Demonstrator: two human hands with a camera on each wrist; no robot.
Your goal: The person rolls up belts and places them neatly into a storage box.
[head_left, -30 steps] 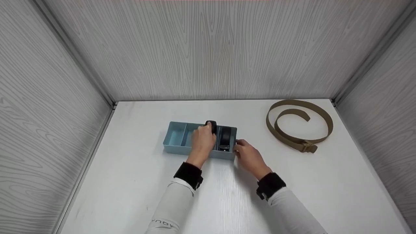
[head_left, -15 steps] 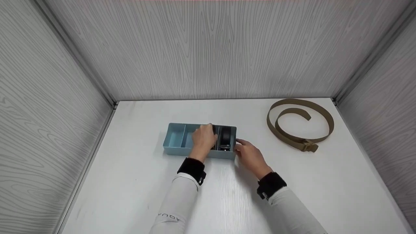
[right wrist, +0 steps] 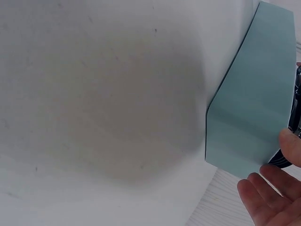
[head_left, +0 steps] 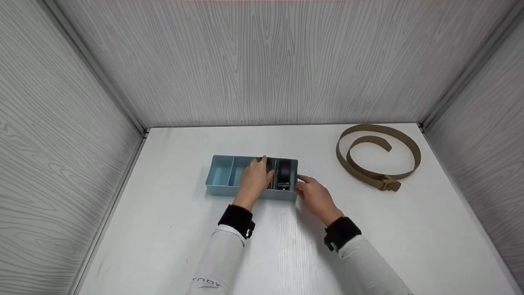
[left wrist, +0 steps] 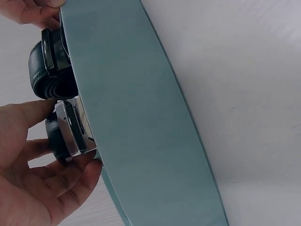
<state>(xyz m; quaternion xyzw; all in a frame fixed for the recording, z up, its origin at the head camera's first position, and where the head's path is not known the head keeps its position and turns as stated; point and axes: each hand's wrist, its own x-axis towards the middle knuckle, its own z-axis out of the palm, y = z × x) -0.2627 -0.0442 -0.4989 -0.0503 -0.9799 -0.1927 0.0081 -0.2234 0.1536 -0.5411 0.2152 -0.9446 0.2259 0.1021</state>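
A blue-grey divided box (head_left: 223, 190) lies across the middle of the table. With thumb and fingers, my left hand (head_left: 254, 177) grips a rolled black belt (left wrist: 56, 139) with a silver buckle. That roll sits low in a compartment right of the box's middle, its top partly covered by the hand in the head view. Beside it, a second rolled black belt (head_left: 284, 172) fills the rightmost compartment, buckle toward me. My right hand (head_left: 318, 199) pinches the box's right end, thumb at the rim and fingertips at the end wall in the right wrist view.
A tan webbing belt (head_left: 417, 157) lies in a loose coil at the table's back right, its buckle toward the front. The box's leftmost compartment (head_left: 221, 172) shows a bare floor. Wood-grain panels (head_left: 262, 65) enclose the table at back and sides.
The rolled belt in my left hand has gone down from above the box rim into its compartment. My left hand has since shifted slightly left. The right hand stays at the box's end.
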